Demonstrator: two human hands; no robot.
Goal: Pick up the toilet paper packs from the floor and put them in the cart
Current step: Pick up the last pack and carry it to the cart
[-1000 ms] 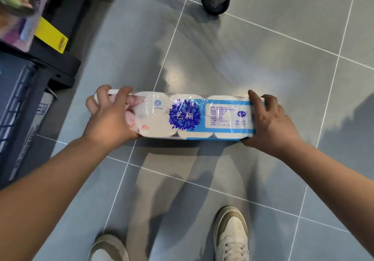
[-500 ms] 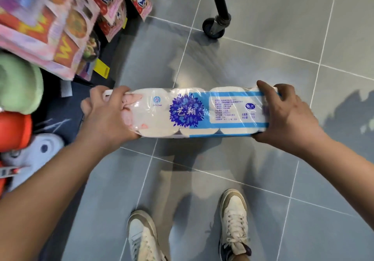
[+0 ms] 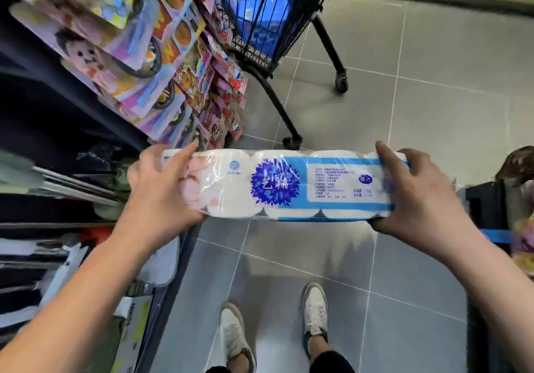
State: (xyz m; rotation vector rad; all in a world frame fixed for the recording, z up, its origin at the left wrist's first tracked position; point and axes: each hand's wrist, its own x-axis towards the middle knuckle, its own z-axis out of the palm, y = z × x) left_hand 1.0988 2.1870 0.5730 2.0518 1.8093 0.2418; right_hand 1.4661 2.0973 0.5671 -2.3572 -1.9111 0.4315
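The toilet paper pack (image 3: 289, 184) is off the floor (image 3: 433, 83), held level and crosswise in front of the person. The left hand (image 3: 161, 187) is curled round its 9 o'clock end and the right hand (image 3: 416, 196) is curled round its 3 o'clock end. Both grips are closed on the wrapped rolls. The cart (image 3: 268, 11) stands at 12 o'clock from the pack, its wire basket higher up and well apart from it, so the lift and the drop-in are yet to do. The wrap is glossy film over soft rolls. I judge that an end-squeeze like this could let the pack bow in the middle or slide out of one hand if the pressure goes uneven. Hanging snack packets (image 3: 202, 92) crowd the shelf at 10 o'clock, just beside the left hand. Swinging the long pack forward at this width could brush them and knock some loose. The basket looks narrower than the pack is long from here, so it may catch on the rim unless it is turned end-on. The cart is on wheels (image 3: 291, 143), and a bump against the basket may roll it away. Something blue already lies inside the basket, too blurred to name, and it may limit room.
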